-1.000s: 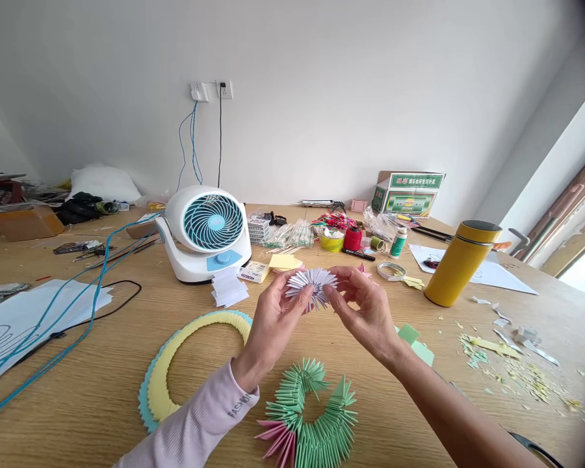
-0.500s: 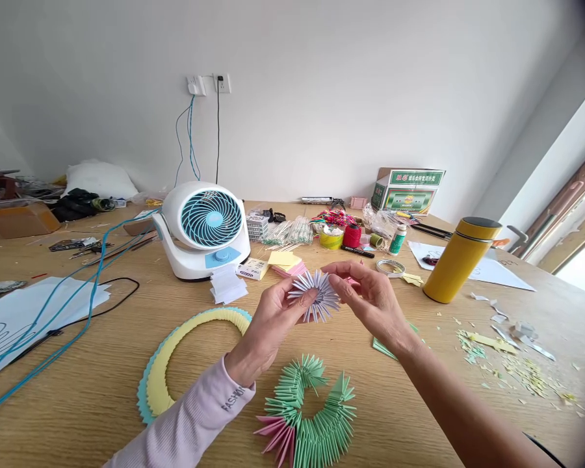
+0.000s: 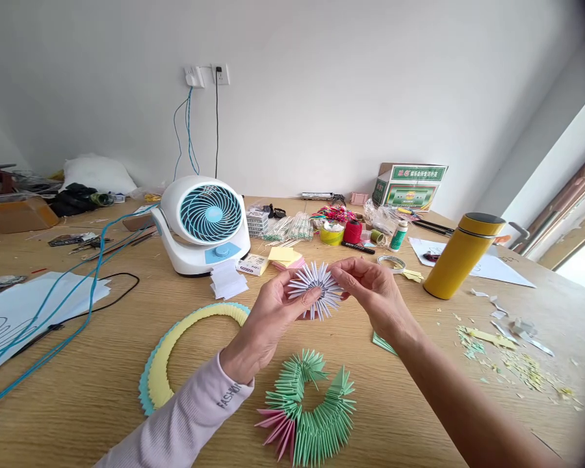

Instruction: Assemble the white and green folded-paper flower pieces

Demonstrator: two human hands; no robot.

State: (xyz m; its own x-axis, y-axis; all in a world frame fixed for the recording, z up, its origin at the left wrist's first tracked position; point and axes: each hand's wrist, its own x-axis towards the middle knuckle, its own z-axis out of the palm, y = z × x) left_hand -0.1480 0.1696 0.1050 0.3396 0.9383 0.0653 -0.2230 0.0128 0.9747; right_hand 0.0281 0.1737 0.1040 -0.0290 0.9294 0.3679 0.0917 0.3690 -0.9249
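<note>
I hold the wheel [image 3: 329, 296] of pale folded paper up over the table [image 3: 390, 422], its points fanned out all round. My left grip [image 3: 270, 312] is clamped on it, thumb lying across the front near the middle and fingers behind. My right grip [image 3: 377, 296] has thumb and forefinger together on the wheel's upper right edge, pinching at the tips of the points. A pale sleeve [image 3: 185, 426] covers my left arm; my right forearm is bare.

Nearer to me, below the wheel, lies the green ring [image 3: 324, 429], made of folded pieces, open at the top, with some pink ones at its lower left. To its left lies the yellow ring [image 3: 160, 370] with a wavy blue border, partly hidden by my left arm. Green paper [image 3: 384, 344] pokes out just under my right wrist.

Beyond my left grip, yellow notes [image 3: 285, 255] lie on pink paper, beside a small box [image 3: 252, 264]; white slips [image 3: 228, 283] lie in front of the fan [image 3: 209, 218]. Past my right grip is a tape roll [image 3: 391, 260], with the yellow flask [image 3: 463, 257] upright further right. Paper scraps [image 3: 524, 370] are scattered on that side, and blue cords [image 3: 93, 286] run across the far left.
</note>
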